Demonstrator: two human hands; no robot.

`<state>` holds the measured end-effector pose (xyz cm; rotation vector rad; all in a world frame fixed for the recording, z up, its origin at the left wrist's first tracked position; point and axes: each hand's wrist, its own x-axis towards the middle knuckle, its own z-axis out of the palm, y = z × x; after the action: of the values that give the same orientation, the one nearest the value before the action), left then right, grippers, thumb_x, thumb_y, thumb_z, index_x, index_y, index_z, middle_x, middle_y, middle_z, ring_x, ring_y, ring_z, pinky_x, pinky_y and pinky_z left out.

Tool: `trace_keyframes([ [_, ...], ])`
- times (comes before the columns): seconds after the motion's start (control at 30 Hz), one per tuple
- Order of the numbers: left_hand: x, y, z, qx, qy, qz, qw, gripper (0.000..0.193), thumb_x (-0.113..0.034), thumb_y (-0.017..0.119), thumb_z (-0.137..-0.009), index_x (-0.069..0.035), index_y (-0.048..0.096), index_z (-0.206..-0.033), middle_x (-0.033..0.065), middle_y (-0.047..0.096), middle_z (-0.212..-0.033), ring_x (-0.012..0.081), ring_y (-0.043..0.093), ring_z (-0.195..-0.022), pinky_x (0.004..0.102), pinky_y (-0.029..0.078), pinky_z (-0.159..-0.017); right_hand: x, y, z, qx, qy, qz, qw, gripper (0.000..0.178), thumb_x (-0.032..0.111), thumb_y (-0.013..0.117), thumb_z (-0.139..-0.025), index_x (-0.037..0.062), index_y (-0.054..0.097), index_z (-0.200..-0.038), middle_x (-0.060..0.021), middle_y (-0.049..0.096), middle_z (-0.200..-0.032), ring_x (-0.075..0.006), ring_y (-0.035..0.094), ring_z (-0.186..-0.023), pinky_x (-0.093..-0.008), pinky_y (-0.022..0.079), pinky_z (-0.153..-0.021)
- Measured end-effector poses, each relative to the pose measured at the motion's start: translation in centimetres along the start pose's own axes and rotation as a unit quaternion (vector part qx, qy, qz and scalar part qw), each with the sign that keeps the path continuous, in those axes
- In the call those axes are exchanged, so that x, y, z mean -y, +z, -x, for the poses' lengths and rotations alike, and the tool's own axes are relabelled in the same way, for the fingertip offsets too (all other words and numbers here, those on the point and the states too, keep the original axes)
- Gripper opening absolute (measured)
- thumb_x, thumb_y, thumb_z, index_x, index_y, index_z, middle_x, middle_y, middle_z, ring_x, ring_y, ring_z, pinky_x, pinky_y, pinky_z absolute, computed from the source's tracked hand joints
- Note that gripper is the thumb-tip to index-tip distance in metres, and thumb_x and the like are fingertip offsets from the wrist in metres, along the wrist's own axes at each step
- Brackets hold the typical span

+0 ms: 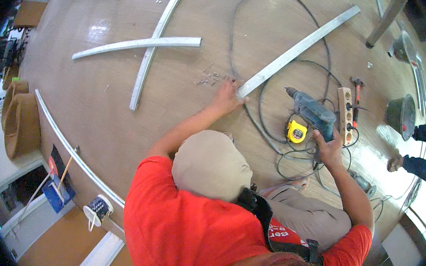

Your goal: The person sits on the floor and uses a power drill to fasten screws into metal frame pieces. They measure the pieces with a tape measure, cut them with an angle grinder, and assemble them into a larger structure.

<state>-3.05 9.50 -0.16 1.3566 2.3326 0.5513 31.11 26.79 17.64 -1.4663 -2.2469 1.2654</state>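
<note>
My left hand (224, 97) is at the near end of a straight silver metal profile (301, 50), its thumb and fingers closed around that end. The profile slants away to the far right across the floor. Just left of this hand lie several small metal fasteners (209, 78), too small to name exactly. In my right hand (330, 149) is the handle of a blue-grey power drill (313, 111), its chuck pointing to the far left. Beside the drill sits a yellow tape measure (296, 132).
Two crossed metal profiles (150, 54) lie at the far left. A black cable (234, 28) loops over the floor to a power strip (345, 114), next to a red-handled hammer (357, 97). A dark bucket (401, 116) and another person's legs (423, 166) are at the right.
</note>
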Motion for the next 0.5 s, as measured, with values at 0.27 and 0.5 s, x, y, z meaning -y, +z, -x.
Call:
trace_keyframes([
  [0.27,4.3,-6.7,3.2,0.208,-0.192,0.067,0.957,0.073,-0.052,0.083,-0.077,-0.001,0.066,-0.128,0.0264,0.069,-0.121,0.0408,0.067,-0.112,0.0475,0.053,-0.097,0.6,-0.1,-0.5,0.053,0.029,-0.03,0.998,0.044,0.032,0.076,-0.094,-0.0017,0.067,-0.12,-0.0091,0.074,-0.101,-0.0172,0.067,-0.088,-0.0338,0.053,-0.084],
  [0.5,3.2,-4.3,6.2,0.155,-0.091,0.0,0.984,0.071,-0.043,0.091,-0.069,-0.003,0.069,-0.124,0.0249,0.07,-0.118,0.0404,0.067,-0.113,0.0481,0.053,-0.097,0.9,-0.4,-0.7,0.057,0.016,0.006,0.998,0.049,0.038,0.077,-0.094,-0.0018,0.066,-0.121,-0.0086,0.074,-0.102,-0.018,0.068,-0.094,-0.0332,0.052,-0.088],
])
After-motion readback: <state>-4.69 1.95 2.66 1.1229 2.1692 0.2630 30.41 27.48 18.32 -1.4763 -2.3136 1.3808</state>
